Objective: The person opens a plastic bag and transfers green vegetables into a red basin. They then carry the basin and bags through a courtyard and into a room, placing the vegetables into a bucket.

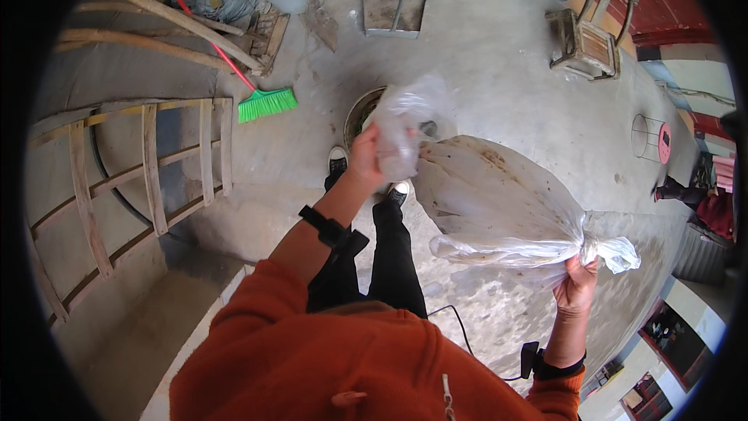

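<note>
A large translucent plastic bag (497,187) with brown dirt stains stretches between my two hands. My left hand (368,155) grips its bunched, clear end (412,111). At the other end, my right hand (577,283) pinches the bag just below a twisted knot (591,245). A short tail of white plastic sticks out past that knot. Behind the clear end stands a round bucket or basket (353,114) with something green inside. The bag hides most of it, so its contents cannot be made out.
A green broom (267,104) with a red handle leans against wooden poles (175,20) at upper left. Below it lies a wooden ladder-like frame (151,169). A metal dustpan (391,9), a wooden chair (590,41) and a pink-topped wire stool (663,143) stand farther off. Another person (710,204) is at far right.
</note>
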The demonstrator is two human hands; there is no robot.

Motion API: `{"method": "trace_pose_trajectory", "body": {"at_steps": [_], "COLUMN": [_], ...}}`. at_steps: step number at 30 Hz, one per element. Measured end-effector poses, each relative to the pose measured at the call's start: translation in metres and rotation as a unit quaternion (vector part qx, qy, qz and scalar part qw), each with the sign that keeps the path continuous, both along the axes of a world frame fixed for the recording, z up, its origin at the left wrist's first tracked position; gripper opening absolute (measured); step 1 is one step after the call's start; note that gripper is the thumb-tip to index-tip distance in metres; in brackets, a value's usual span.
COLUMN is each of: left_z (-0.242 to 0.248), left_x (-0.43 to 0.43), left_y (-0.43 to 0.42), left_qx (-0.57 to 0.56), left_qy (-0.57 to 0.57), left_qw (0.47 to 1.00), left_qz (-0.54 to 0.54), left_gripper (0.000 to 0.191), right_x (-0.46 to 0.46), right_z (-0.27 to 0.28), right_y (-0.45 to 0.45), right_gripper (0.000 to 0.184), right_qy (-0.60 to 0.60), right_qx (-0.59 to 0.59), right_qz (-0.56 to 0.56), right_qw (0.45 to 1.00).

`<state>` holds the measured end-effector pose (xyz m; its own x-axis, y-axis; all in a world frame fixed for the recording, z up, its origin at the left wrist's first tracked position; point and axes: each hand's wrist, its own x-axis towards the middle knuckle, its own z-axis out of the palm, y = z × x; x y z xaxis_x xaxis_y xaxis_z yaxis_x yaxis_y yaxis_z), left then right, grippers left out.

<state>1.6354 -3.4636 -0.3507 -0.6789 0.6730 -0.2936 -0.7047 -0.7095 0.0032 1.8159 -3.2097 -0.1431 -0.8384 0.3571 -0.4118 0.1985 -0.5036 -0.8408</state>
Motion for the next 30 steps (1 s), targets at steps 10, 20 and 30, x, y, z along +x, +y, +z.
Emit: {"method": "trace_pose_trajectory", "body": {"at_steps": [10,20,30], "left_z": [-0.121,-0.158,-0.129], "left_x": [0.036,0.076,0.105], "left_y": [-0.039,-0.073,-0.063], "left_qx": [-0.531,-0.621,-0.559], "left_qy": [0.065,0.199,0.156], "left_qw": [0.835,0.758,0.809], "left_qz": [-0.129,-0.026,-0.092], "left_gripper": [0.031,0.014,0.025], "right_x": [-0.049,-0.118,-0.18], "right_z": [-0.016,-0.139,-0.222], "right_y": [-0.039,-0.092,-0.147], "right_gripper": [0.023,0.033,0.04], "right_qy": [-0.092,-0.135,-0.101], "right_qx": [-0.027,-0.236,-0.469], "right_qz": [0.046,-0.025,-0.208], "right_qw": [0.994,0.962,0.853]}}
